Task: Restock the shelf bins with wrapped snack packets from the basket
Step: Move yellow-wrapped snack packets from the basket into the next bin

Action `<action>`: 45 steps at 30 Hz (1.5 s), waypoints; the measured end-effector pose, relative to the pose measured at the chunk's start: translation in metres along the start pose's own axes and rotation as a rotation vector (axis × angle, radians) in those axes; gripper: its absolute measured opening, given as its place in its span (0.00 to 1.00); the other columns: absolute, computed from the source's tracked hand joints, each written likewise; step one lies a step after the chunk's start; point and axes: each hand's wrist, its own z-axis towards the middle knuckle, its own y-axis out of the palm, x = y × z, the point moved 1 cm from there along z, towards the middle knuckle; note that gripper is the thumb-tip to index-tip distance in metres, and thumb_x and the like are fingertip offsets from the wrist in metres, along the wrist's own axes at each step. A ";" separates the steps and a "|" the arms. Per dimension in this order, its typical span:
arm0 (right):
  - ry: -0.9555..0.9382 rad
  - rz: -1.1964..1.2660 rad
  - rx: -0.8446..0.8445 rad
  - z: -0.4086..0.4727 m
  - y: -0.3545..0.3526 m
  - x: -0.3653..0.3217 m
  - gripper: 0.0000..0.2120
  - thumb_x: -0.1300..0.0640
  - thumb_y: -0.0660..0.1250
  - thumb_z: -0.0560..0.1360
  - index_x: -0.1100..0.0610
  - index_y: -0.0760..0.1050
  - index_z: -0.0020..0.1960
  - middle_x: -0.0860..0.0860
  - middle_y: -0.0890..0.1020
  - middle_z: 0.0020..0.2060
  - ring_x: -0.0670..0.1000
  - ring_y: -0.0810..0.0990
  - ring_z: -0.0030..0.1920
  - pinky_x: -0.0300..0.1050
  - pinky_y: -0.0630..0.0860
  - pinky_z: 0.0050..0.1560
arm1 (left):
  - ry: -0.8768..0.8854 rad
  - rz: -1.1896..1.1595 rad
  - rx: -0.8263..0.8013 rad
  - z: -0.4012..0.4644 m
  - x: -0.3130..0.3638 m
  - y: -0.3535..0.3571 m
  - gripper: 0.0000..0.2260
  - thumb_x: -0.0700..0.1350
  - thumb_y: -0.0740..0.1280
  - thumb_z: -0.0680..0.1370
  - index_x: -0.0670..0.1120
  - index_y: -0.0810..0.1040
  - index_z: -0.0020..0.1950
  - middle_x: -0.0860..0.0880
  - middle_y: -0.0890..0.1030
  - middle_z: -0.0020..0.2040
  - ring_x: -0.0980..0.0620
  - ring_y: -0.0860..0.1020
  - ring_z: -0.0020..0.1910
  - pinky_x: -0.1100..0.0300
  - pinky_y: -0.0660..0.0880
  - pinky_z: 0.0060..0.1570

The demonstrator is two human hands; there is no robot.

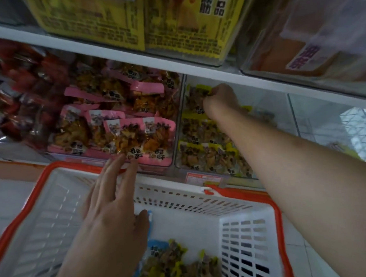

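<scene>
A white basket with an orange rim (28, 212) sits below the shelf, with yellow-wrapped and blue-wrapped snack packets (175, 265) lying in its bottom. My right hand (220, 99) reaches deep into the clear bin of yellow packets (202, 156) and pinches a yellow packet (198, 92) at the back of it. My left hand (115, 198) hovers over the basket with straight fingers spread, fingertips near the front of the bin of pink packets (121, 129). It holds nothing.
Red-wrapped snacks (18, 84) fill the bin at far left. To the right stands a clear bin (326, 116) that looks nearly bare. The white shelf board (129, 53) above carries yellow boxes (127, 19) and a clear tub (313, 44).
</scene>
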 end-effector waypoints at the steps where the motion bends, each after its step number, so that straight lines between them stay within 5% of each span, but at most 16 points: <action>1: 0.001 -0.022 0.000 0.007 0.005 -0.001 0.12 0.54 0.70 0.84 0.58 0.76 0.64 0.55 0.77 0.52 0.50 0.72 0.37 0.41 0.63 0.26 | 0.012 0.014 0.003 0.001 -0.001 0.001 0.47 0.49 0.75 0.76 0.60 0.45 0.84 0.65 0.39 0.81 0.63 0.40 0.80 0.49 0.52 0.79; 3: -0.024 -0.024 0.009 0.017 0.014 0.003 0.14 0.54 0.70 0.84 0.58 0.75 0.67 0.56 0.78 0.55 0.54 0.76 0.43 0.42 0.63 0.30 | 0.027 0.042 0.004 0.002 -0.005 0.004 0.49 0.49 0.76 0.74 0.58 0.46 0.85 0.63 0.43 0.82 0.63 0.40 0.81 0.50 0.52 0.78; 7: -0.076 -0.098 0.114 0.028 0.027 0.014 0.10 0.49 0.72 0.81 0.53 0.76 0.56 0.56 0.79 0.58 0.59 0.77 0.58 0.45 0.69 0.51 | 0.020 0.092 -0.014 0.004 -0.008 0.008 0.51 0.49 0.77 0.73 0.55 0.47 0.85 0.57 0.47 0.84 0.56 0.44 0.83 0.49 0.52 0.77; 13: -0.093 -0.149 0.120 0.033 0.033 0.022 0.17 0.45 0.70 0.82 0.54 0.74 0.64 0.59 0.76 0.65 0.63 0.74 0.67 0.48 0.68 0.56 | 0.009 0.082 0.011 0.002 -0.006 0.008 0.48 0.51 0.73 0.76 0.58 0.41 0.84 0.62 0.38 0.82 0.66 0.33 0.77 0.54 0.45 0.77; 16: -0.100 -0.101 0.105 0.028 0.029 0.026 0.21 0.42 0.71 0.81 0.54 0.73 0.66 0.58 0.77 0.65 0.62 0.76 0.65 0.49 0.74 0.58 | -0.005 0.052 0.015 0.003 -0.005 0.005 0.47 0.51 0.72 0.76 0.60 0.42 0.84 0.65 0.38 0.81 0.65 0.35 0.79 0.54 0.45 0.78; 23: -0.182 -0.039 0.132 -0.013 0.002 0.035 0.17 0.42 0.71 0.81 0.53 0.72 0.59 0.50 0.78 0.50 0.51 0.78 0.45 0.42 0.67 0.33 | 0.010 -0.004 0.000 0.006 -0.004 -0.007 0.41 0.50 0.70 0.78 0.59 0.48 0.84 0.64 0.45 0.82 0.54 0.48 0.83 0.47 0.55 0.81; 28: -0.455 0.002 0.173 -0.102 -0.024 0.038 0.06 0.57 0.69 0.80 0.51 0.73 0.54 0.44 0.77 0.42 0.44 0.76 0.40 0.43 0.75 0.40 | 0.014 -0.061 0.080 0.006 -0.001 -0.030 0.29 0.45 0.69 0.80 0.52 0.65 0.80 0.56 0.62 0.79 0.50 0.65 0.77 0.49 0.67 0.75; 33: -0.845 -0.264 -0.226 -0.235 -0.007 0.065 0.07 0.62 0.63 0.83 0.54 0.73 0.60 0.47 0.74 0.52 0.48 0.73 0.49 0.45 0.73 0.46 | -0.033 -0.001 0.134 -0.007 -0.018 -0.058 0.25 0.43 0.68 0.81 0.49 0.68 0.79 0.52 0.65 0.79 0.47 0.65 0.77 0.46 0.65 0.75; 38: -0.632 -0.754 -0.809 -0.275 0.071 0.105 0.27 0.69 0.62 0.80 0.53 0.65 0.76 0.52 0.69 0.67 0.57 0.72 0.63 0.53 0.76 0.57 | -0.183 0.065 0.135 -0.023 -0.047 -0.071 0.32 0.43 0.69 0.79 0.52 0.61 0.81 0.50 0.55 0.83 0.44 0.52 0.82 0.38 0.53 0.80; 42: -0.512 -0.752 -0.809 -0.272 0.108 0.153 0.36 0.67 0.64 0.79 0.50 0.60 0.84 0.53 0.63 0.79 0.60 0.65 0.75 0.58 0.73 0.71 | -0.289 0.051 -0.027 -0.028 -0.064 -0.065 0.37 0.46 0.69 0.78 0.54 0.52 0.81 0.55 0.47 0.83 0.40 0.54 0.82 0.36 0.58 0.78; 45: -0.417 -0.789 -0.740 -0.274 0.122 0.169 0.26 0.62 0.65 0.81 0.51 0.66 0.78 0.53 0.68 0.70 0.58 0.70 0.69 0.54 0.76 0.64 | -0.289 0.081 -0.071 -0.031 -0.068 -0.063 0.36 0.49 0.68 0.78 0.52 0.54 0.82 0.54 0.45 0.83 0.39 0.55 0.81 0.37 0.57 0.78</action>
